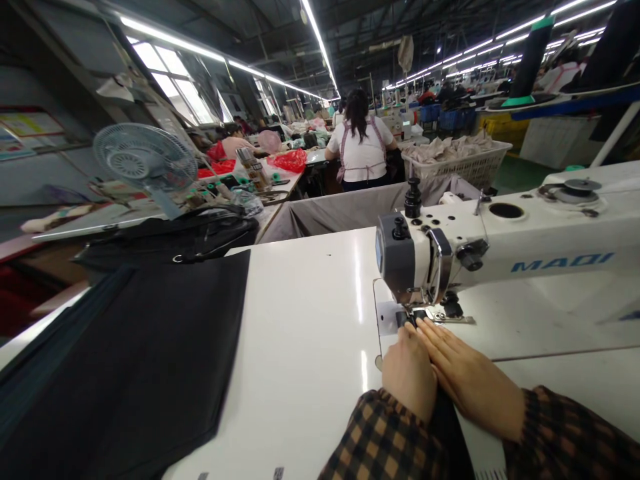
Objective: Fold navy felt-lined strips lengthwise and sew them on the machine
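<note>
A white sewing machine (555,247) with a dark grey front end fills the right of the frame, blue letters on its arm reading "MAQI". A plain matt-black length of cloth (451,437) runs from the bottom edge, right of centre, up beneath both hands toward the needle area. The right hand (467,370) is flat, fingers straight and together, pressed on the cloth. The left hand (411,370) bends beside it, touching; its grip cannot be told.
</note>
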`<state>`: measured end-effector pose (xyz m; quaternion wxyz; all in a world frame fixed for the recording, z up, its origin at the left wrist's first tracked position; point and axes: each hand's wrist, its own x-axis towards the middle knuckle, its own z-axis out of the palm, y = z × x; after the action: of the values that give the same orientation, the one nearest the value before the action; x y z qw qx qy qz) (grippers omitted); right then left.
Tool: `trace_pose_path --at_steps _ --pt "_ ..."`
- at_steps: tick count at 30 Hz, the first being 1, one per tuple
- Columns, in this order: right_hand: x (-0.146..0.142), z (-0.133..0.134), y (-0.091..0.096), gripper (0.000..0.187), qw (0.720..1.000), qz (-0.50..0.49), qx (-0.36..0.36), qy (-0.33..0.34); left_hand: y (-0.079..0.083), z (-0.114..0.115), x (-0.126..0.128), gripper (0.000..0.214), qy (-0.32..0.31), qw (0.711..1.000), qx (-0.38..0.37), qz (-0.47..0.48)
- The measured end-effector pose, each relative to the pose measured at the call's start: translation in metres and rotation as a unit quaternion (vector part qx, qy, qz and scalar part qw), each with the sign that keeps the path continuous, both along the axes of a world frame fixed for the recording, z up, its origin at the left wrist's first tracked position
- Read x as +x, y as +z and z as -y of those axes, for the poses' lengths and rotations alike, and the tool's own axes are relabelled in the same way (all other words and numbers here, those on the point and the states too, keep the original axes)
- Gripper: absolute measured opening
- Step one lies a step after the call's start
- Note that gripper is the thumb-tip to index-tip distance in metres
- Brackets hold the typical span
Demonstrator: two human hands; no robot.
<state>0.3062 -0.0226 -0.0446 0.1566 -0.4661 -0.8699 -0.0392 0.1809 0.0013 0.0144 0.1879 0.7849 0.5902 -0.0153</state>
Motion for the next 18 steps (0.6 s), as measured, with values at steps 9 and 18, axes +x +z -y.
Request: trace_pose_path --at_steps 9,18 --pt "-0.001 -0.006 -0.001 0.049 1.000 -0.020 0.005 -0.001 -0.005 -0.007 0.000 0.041 -0.008 1.000 0.005 -0.009" --pt "-0.014 0.039 0.002 0.046 0.998 -0.008 0.036 -0.047 -0.004 0.040 -0.009 0.045 0.003 1.000 0.007 -0.003"
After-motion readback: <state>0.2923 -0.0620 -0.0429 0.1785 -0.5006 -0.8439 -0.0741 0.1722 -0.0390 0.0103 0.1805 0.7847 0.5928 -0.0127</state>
